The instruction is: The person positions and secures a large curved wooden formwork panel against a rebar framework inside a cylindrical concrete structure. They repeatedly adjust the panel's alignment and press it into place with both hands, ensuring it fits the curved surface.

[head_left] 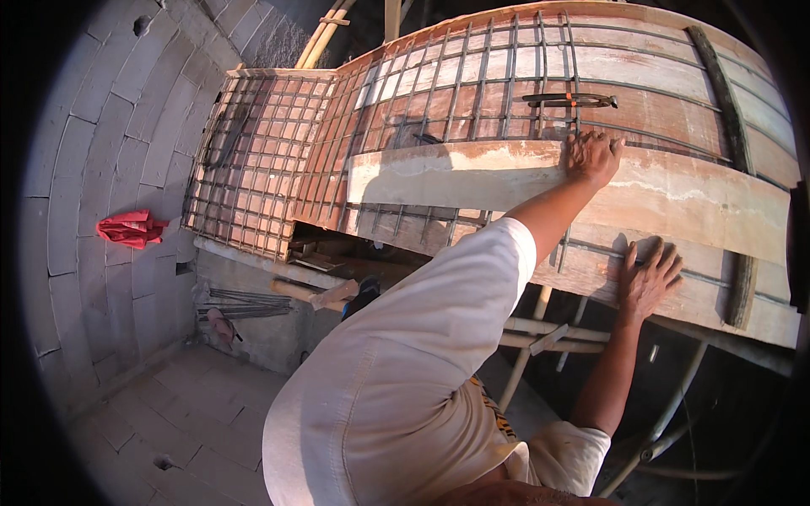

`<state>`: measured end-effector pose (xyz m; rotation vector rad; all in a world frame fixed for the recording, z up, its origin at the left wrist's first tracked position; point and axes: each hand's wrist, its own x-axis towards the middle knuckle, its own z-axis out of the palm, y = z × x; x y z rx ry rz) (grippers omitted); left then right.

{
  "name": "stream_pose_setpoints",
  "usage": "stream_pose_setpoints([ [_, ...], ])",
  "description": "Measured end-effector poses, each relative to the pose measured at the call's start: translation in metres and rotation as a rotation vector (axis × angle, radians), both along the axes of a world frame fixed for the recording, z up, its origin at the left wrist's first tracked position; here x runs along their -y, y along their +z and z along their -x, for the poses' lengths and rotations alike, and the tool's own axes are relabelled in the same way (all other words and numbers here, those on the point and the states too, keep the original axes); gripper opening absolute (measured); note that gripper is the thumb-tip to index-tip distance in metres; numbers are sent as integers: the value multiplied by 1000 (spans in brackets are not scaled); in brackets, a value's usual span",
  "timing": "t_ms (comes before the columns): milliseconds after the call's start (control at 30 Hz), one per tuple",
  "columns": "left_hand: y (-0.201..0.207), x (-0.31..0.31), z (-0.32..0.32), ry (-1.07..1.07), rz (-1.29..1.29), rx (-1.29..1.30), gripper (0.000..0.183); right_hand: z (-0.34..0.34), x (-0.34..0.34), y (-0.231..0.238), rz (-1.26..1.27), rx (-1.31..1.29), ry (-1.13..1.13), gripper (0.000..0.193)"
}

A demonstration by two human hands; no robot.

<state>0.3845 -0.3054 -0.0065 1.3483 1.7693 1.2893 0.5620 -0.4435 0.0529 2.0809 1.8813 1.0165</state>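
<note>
L grip (593, 156) curled over far edge of plank (472, 177), which lies across rebar mesh (278, 160). R grip (648, 278) spread flat on near formwork (700, 308). Risks: plank slides off near side & drops; fingers pinched btwn plank & bars.

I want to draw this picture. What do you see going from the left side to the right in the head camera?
Block wall → red cloth → steel mesh → wooden plank → left hand on the plank's top edge → right hand flat on the boards → dark strip.
</note>
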Motion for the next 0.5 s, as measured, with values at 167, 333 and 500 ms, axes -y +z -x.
stream_pose_setpoints([
  [167,9,6,-3,-96,43,0,51,-15,10,-5,-39,19,9,64],
  [333,22,7,14,-163,104,14,62,-7,13,1,-29,-117,12,67],
  [500,20,-11,50,-94,100,-90,69,-5,-10,-2,16,-281,95,72],
])
